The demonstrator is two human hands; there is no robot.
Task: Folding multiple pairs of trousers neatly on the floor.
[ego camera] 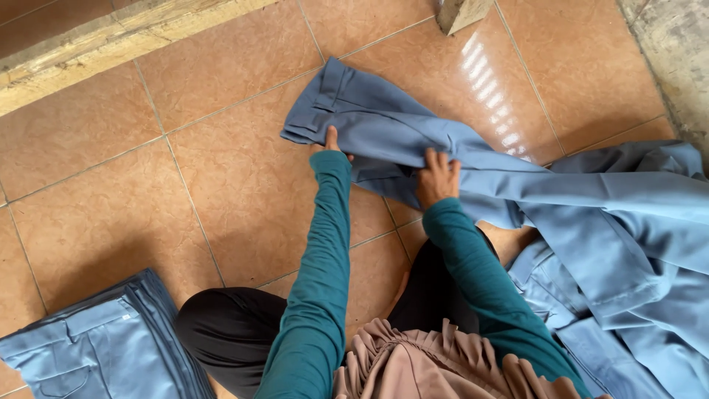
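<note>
A pair of blue-grey trousers (384,125) lies stretched across the orange floor tiles, waistband toward the upper left. My left hand (330,142) rests near the waistband end, fingers tucked at the cloth's edge. My right hand (437,177) presses flat on the trouser leg a little to the right, gripping a fold. Both arms wear teal sleeves. The trouser legs run right into a heap of the same blue cloth (635,236).
A folded stack of blue-grey trousers (103,347) sits at the lower left. A raised stone step (96,44) runs along the upper left. A wooden post foot (459,13) stands at the top. My knees in black cloth (229,325) are below.
</note>
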